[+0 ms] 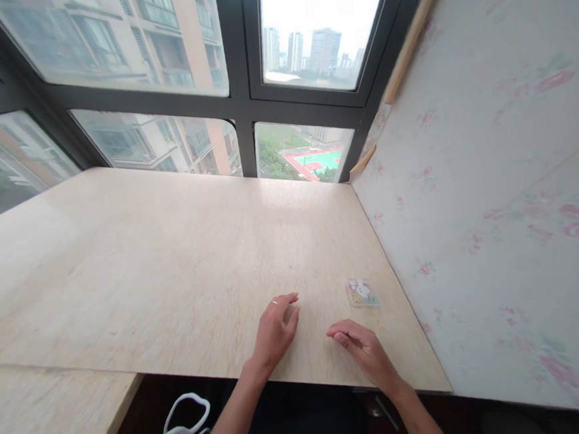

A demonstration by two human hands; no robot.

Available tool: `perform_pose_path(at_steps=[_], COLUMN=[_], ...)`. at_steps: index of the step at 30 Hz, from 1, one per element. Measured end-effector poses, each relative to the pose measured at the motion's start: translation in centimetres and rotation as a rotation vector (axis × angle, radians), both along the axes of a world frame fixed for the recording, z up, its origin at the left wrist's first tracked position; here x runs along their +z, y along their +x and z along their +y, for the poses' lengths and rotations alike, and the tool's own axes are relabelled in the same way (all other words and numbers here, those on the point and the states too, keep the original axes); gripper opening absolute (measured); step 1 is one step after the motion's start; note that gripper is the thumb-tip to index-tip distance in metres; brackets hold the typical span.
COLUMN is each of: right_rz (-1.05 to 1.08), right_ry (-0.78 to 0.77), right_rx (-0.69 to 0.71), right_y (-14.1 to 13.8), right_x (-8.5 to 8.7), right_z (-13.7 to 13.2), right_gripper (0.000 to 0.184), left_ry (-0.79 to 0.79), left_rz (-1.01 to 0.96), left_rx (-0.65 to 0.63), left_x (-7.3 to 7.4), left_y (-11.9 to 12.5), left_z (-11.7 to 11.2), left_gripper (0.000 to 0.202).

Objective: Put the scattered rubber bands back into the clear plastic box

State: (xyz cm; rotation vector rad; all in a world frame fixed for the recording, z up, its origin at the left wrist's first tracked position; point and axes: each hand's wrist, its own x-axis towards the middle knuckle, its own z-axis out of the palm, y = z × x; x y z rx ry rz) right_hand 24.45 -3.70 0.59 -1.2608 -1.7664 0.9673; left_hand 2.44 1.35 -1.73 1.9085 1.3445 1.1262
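Note:
My left hand rests over the pale marbled countertop, its fingers loosely bent and its thumb a little apart from them. Nothing shows in it. A ring is on one of its fingers. To the right, my right hand has its fingers curled together with the thumb against them; whatever may lie inside is hidden. Just beyond that hand sits a small clear plastic box with a white label and small coloured pieces in it. Neither hand touches the box.
A flower-patterned wall bounds the counter on the right. Dark window frames rise along the back. Below the front edge at left is a white looped tube or handle, beside a second, lower marbled surface.

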Motion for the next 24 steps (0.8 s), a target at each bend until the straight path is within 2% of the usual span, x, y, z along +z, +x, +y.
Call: perform_pose_path(at_steps=[5,12,17,20,24], right_rz=[0.042,-0.04,-0.069,-0.096,-0.144], right_ry=[-0.08,-0.04,-0.02,-0.006,0.02], right_rx=[-0.108,-0.093,-0.074,-0.071,-0.079], right_y=[-0.7,-0.8,-0.9,-0.9,-1.0], right_x=[-1.1,-1.4,-1.4,-1.3,-1.5], right_z=[0.0,-0.1,-0.1,-0.2,-0.1], right_gripper=[0.028,0.033,0.034,0.034,0.033], left_ry=[-0.038,-0.122,-0.22,-0.233,-0.184], left_rz=[-0.094,-0.215,-0.374,-0.368,-0.265], left_rx=[0.099,0.119,0.19,0.156,0.083], left_x=[0.1,0.9,1.2,1.3,1.2], left_y=[-2.8,-3.0,-3.1,-3.2,-3.1], left_z=[-1.4,-2.0,-2.0,-2.1,-2.1], left_gripper=[0.019,0.021,0.029,0.028,0.024])
